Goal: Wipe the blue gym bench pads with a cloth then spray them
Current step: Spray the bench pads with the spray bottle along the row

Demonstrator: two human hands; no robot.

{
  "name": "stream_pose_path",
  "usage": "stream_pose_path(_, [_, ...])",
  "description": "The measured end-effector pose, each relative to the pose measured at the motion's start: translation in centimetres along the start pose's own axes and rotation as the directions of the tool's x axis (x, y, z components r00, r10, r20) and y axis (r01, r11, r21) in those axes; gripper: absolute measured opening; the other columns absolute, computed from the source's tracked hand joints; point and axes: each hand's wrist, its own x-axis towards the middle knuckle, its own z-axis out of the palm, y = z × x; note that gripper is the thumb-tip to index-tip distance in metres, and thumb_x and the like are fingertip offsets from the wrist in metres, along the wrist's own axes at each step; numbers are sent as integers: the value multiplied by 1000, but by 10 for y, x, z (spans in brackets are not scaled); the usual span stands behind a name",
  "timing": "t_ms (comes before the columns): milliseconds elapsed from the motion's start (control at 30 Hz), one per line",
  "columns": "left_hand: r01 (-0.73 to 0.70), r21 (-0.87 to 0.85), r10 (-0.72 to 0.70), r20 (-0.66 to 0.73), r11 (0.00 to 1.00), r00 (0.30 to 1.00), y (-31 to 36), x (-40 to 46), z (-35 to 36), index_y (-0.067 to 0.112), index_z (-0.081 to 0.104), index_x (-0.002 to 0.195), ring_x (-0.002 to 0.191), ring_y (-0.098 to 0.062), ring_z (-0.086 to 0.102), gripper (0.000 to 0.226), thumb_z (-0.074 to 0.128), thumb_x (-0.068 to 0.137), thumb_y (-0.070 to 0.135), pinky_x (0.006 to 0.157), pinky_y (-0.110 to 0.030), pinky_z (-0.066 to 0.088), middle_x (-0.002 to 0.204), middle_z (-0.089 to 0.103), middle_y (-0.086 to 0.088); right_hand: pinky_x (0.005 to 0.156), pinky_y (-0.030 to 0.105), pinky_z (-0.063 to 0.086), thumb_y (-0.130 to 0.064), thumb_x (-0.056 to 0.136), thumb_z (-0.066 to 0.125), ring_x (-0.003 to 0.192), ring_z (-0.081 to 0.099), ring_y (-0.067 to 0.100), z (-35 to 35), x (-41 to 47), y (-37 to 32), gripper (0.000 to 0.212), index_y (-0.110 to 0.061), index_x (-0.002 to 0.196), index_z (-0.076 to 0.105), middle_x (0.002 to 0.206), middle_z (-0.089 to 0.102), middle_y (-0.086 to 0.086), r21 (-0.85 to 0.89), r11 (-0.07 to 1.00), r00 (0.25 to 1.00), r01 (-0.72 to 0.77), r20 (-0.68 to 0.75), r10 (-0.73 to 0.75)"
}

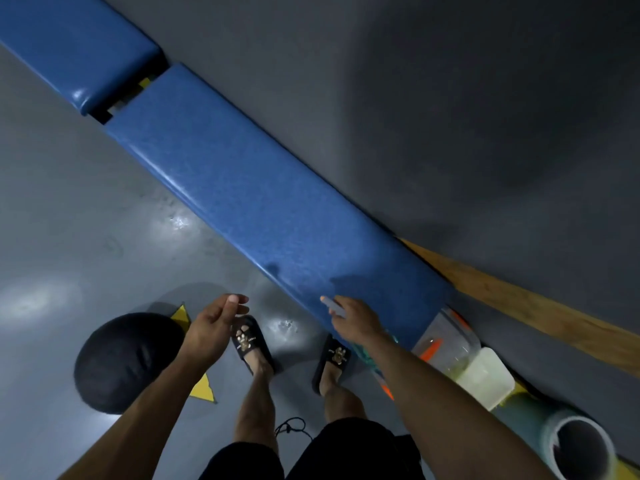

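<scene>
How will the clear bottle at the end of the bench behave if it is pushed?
The clear bottle lies on its side at the end of the pad, so it would probably roll. It looks like thin plastic and mostly empty, so likely light. It could drop off the edge.

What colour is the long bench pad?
Blue, slightly speckled: the long bench pad, seen in the head view.

The long blue pad [263, 202] is covered in a finely grained, vinyl-like skin with a soft sheen along its near edge; the shorter pad [69, 53] at far left looks glossier. The grey floor [69, 237] is smooth and reflective. A matt wooden plank [519, 299] and a clear plastic bottle [446, 344] are seen at right
</scene>
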Motion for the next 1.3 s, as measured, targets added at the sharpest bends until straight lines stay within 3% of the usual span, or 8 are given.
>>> stream_pose_path(233, [-33, 4, 32, 44, 999, 999, -18, 23, -71, 21, 68, 109, 90, -19, 64, 47, 42, 93, 56, 72, -32, 49, 104, 73, -3, 84, 39, 45, -21, 92, 56, 106, 61, 35, 34, 7, -69, 16, -11, 104, 60, 113, 65, 10, 1, 990, 983, -141, -121, 140])
stream_pose_path(500, [-20, 34, 18, 68, 999, 998, -16, 58, -148, 25, 67, 105, 96, -24, 65, 49, 41, 85, 62, 79, -41, 51, 106, 72, -2, 75, 40, 52, -22, 95, 52, 93, 63, 38, -31, 54, -107, 11, -16, 92, 61, 90, 62, 9, 271, 932, 876, -241, -351, 329])
stream_pose_path(600, [-47, 43, 44, 70, 998, 997, -12, 74, -168, 21, 68, 108, 90, -21, 65, 55, 42, 84, 64, 74, -36, 49, 105, 73, -4, 81, 43, 53, -21, 91, 50, 98, 62, 38, -48, 62, -119, 19, -16, 103, 65, 101, 64, 11, 205, 929, 844, -309, -392, 367])
stream_pose_path(700, [-60, 41, 57, 71, 997, 996, -5, 85, -182, 27, 68, 105, 87, -19, 65, 55, 43, 79, 69, 72, -35, 49, 103, 74, -3, 86, 41, 48, -18, 92, 51, 106, 60, 38, -43, 58, -136, 28, -12, 115, 65, 116, 65, 13, 81, 942, 862, -326, -383, 331])
stream_pose_path(867, [-74, 39, 71, 82, 996, 994, 1, 95, -196, 31, 70, 103, 90, -20, 66, 55, 43, 78, 73, 74, -37, 50, 102, 74, 1, 81, 41, 51, -21, 94, 53, 103, 63, 38, 3, 54, -164, 16, -10, 99, 64, 106, 69, 14, 66, 973, 941, -219, -248, 229])
stream_pose_path(1067, [-100, 95, 95, 50, 990, 994, 12, 113, -205, 35, 69, 103, 93, -17, 69, 51, 42, 81, 73, 83, -43, 54, 103, 74, 6, 86, 35, 47, -25, 92, 57, 108, 63, 35, 52, 59, -196, 21, -14, 108, 63, 114, 67, 10, -59, 991, 991, -118, -70, 114])
stream_pose_path(1200, [-96, 135, 91, 46, 986, 995, 23, 127, -206, 36, 68, 101, 93, -17, 70, 58, 40, 75, 80, 85, -46, 55, 103, 74, 9, 92, 37, 45, -22, 91, 54, 114, 59, 34, 43, 77, -200, 29, -12, 117, 63, 122, 64, 9, -16, 983, 976, -183, -119, 180])
stream_pose_path(1300, [-83, 142, 77, 49, 986, 996, 34, 136, -204, 35, 67, 101, 93, -18, 70, 60, 39, 74, 81, 86, -48, 55, 103, 74, 8, 89, 41, 48, -19, 90, 55, 108, 60, 35, 11, 96, -197, 17, -11, 104, 61, 114, 64, 10, 87, 972, 950, -217, -210, 231])
